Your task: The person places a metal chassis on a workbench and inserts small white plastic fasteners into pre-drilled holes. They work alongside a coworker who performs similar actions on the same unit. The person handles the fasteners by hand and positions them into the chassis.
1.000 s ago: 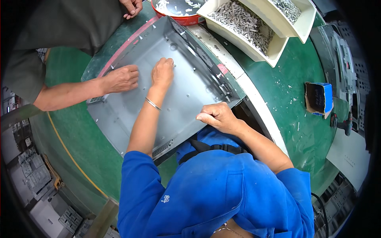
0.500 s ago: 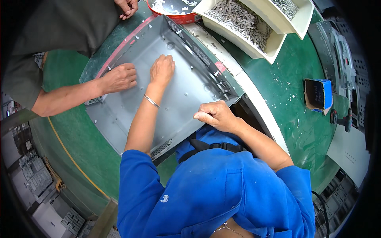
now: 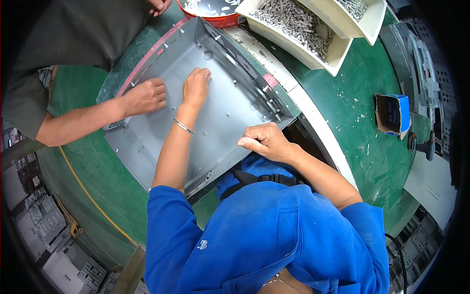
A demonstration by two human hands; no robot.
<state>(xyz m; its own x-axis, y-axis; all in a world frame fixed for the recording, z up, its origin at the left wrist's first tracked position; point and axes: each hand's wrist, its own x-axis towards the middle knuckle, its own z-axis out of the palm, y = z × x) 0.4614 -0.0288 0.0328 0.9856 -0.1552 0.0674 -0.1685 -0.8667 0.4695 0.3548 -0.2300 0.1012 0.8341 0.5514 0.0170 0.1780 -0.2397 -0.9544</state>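
A large grey sheet-metal housing (image 3: pixel 196 132) lies tilted across the worktable, its far right wall slotted and small studs dotting its floor. Over that floor, my left hand (image 3: pixel 197 89) is closed, fingertips bunched beside a small pale piece (image 3: pixel 210 77); whether they grip it is hidden. At the housing's near right edge, my right hand (image 3: pixel 267 141) is curled with the thumb lying along the fingers, and anything inside is concealed. Small white plugs (image 3: pixel 267 88) stick out along the housing's walls.
A co-worker's closed hand (image 3: pixel 144 97) is over the housing's left side. Beyond are a red round tray (image 3: pixel 223 20) of white bits and cream bins (image 3: pixel 338 63) full of small grey-white plugs. On the right lie a blue box (image 3: pixel 404 115) and a power drill (image 3: pixel 430 146).
My left hand has shifted slightly left, and a pale piece now shows beside its fingertips. My right hand stays curled in nearly the same place. The co-worker's upper hand has drawn back slightly.
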